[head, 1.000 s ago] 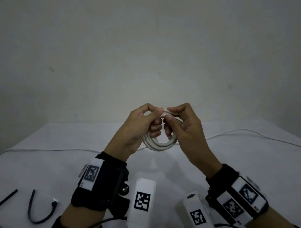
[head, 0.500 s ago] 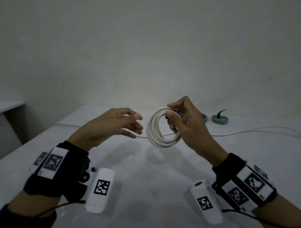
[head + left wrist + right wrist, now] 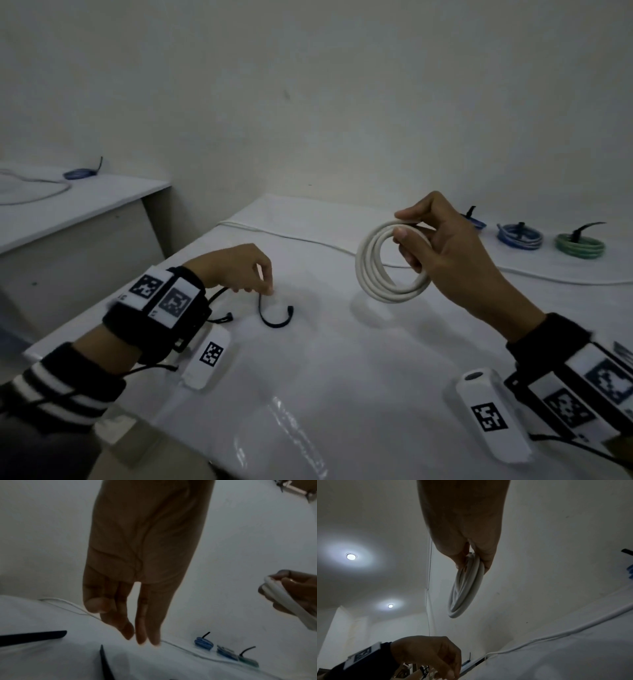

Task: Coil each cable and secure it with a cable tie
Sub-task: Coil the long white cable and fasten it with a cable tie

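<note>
A white cable coil [image 3: 383, 270] hangs upright above the white table [image 3: 342, 394]. My right hand [image 3: 411, 228] grips its top edge between thumb and fingers; the right wrist view shows the coil [image 3: 464, 588] edge-on below that hand [image 3: 474, 559]. My left hand [image 3: 263, 287] reaches down at the left, fingers pointing at the table. A curved black cable tie [image 3: 274, 317] lies just under its fingertips. In the left wrist view the fingers [image 3: 142, 635] are straight and hold nothing, and the tie's end [image 3: 102, 655] lies apart from them.
A second black tie [image 3: 32, 637] lies left of the hand. A loose white cable [image 3: 308, 238] runs across the far table. Tied coils sit at back right: blue [image 3: 519, 236] and green [image 3: 580, 245]. A side table [image 3: 85, 205] at left holds another blue coil [image 3: 80, 173].
My left hand let go of the coil and dropped left to the table beside the black tie. The right hand keeps the coil. The view swung left.
</note>
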